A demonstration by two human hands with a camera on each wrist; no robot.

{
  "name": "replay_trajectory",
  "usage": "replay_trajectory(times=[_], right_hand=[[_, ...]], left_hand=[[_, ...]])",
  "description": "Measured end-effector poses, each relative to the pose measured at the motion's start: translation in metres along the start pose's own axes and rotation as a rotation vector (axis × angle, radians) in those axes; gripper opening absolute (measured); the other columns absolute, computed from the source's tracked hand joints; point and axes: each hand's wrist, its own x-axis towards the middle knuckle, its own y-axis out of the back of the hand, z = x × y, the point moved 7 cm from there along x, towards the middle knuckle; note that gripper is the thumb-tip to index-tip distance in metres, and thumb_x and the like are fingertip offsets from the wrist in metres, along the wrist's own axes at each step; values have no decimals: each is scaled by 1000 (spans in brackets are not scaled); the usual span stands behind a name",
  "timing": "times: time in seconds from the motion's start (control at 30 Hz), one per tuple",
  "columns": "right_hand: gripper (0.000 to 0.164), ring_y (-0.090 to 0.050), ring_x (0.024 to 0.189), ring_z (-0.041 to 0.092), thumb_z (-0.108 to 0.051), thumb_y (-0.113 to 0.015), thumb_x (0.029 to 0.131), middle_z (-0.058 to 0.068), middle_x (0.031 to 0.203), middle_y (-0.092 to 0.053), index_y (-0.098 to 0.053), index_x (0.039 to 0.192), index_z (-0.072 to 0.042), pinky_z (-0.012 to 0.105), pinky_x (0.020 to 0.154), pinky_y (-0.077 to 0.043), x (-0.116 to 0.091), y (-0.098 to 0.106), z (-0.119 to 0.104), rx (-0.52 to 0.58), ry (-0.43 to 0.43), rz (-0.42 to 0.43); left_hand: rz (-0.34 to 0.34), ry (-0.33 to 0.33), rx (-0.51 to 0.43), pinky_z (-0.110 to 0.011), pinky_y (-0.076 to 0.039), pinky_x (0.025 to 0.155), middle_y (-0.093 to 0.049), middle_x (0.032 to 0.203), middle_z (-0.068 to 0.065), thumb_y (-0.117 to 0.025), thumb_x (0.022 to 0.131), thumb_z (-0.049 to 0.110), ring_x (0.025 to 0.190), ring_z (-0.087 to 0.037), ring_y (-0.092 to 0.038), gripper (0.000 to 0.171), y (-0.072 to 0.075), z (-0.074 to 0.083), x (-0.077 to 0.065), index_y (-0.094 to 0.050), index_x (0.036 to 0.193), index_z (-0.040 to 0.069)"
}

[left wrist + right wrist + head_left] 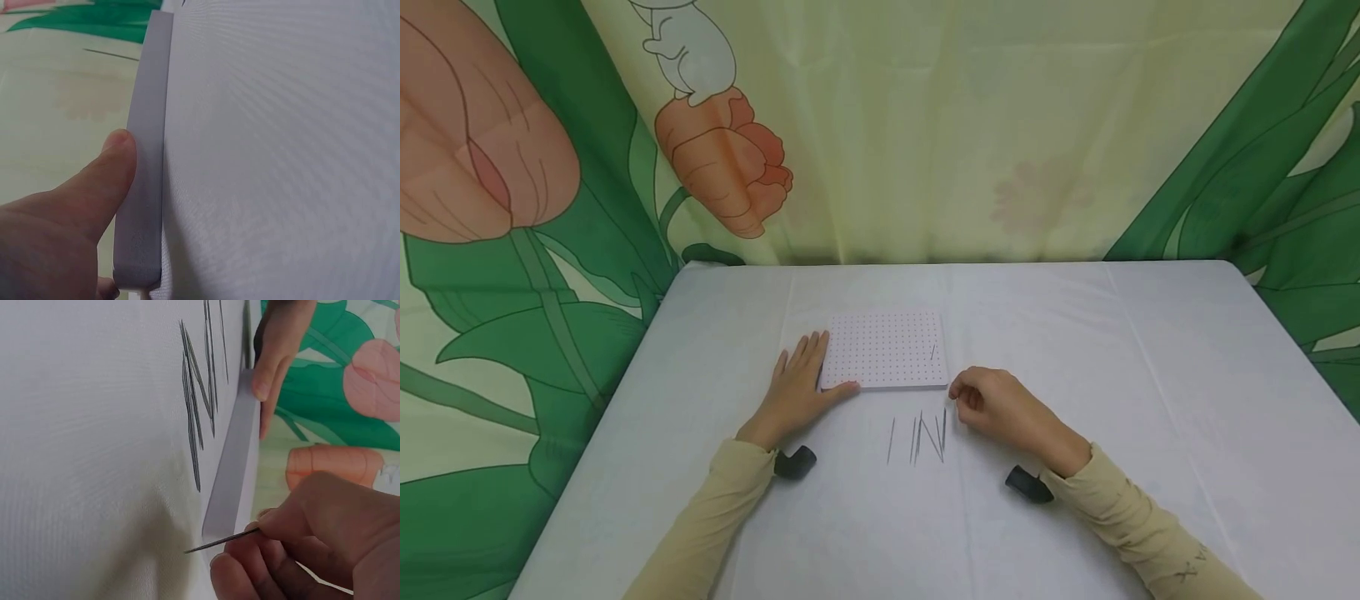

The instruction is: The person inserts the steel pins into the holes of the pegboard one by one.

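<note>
A white pegboard (880, 350) with rows of small holes lies flat on the table. One thin metal needle (933, 352) stands up from it near the right side. My left hand (790, 396) rests at the board's left front corner, fingers straight along the left side. Its thumb (115, 159) presses the front edge. Just off the board's right front corner, my right hand (996, 408) pinches another thin needle (222, 540) between thumb and finger. Several loose needles (928, 437) lie on the cloth in front of the board, some crossing or touching at their ends.
A white cloth (1112, 375) covers the table. Behind it hangs a curtain (910, 125) printed with leaves, flowers and a carrot. Black wrist devices (1028, 485) sit below both hands, close to the sleeves.
</note>
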Motion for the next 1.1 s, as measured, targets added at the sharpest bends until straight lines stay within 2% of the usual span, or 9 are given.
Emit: replay_trajectory(times=[0.33,0.5,0.8,1.1], right_hand=[[10,-62,71,4,3,-72,82,-4,81,-70,-73,83,-7,24,65,-55,2,11,-1,16,43,86],[8,-66,74,8,1,-72,85,1,87,-73,-75,87,-6,28,69,-58,3,17,1,65,33,128],[6,-71,77,15,0,-71,88,2,88,-75,-75,90,-4,33,73,-59,7,28,10,136,16,269],[7,-73,78,17,-3,-74,88,1,89,-76,-75,93,-7,36,72,-58,14,29,16,129,-9,332]], left_hand=[[-4,5,0,-55,2,123,-10,167,-10,-59,86,70,155,-30,-3,108,-1,-2,0,-9,160,10],[-3,5,1,-55,3,123,-9,167,-11,-58,87,70,155,-30,-3,108,-1,-2,1,-8,160,9],[-5,6,1,-55,3,122,-10,167,-11,-59,87,69,155,-30,-3,107,0,-1,1,-9,160,9],[1,3,-4,-55,3,123,-10,167,-11,-59,86,70,155,-30,-3,108,-2,-2,1,-9,160,9]])
